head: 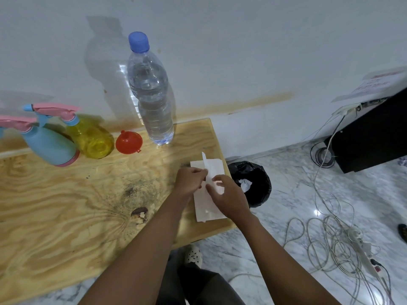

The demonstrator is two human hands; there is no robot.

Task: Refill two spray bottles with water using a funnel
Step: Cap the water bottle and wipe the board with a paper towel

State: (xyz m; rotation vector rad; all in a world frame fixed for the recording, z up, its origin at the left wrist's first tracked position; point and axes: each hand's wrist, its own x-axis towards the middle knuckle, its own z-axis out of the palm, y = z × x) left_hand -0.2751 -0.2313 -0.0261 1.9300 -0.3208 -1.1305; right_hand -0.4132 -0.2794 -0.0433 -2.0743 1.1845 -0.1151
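We are pinching a white tissue (pixel 205 208) with both hands, the left hand (pixel 190 180) and right hand (pixel 229 194) close together at the right edge of the tabletop (pixel 66 205). The blue sprayer (pixel 50 144) and yellow sprayer (pixel 92 137) are standing at the far left with their heads on. The red funnel (pixel 128 142) is sitting mouth-down just beside the yellow one, near the capped, upright water bottle (pixel 152 100).
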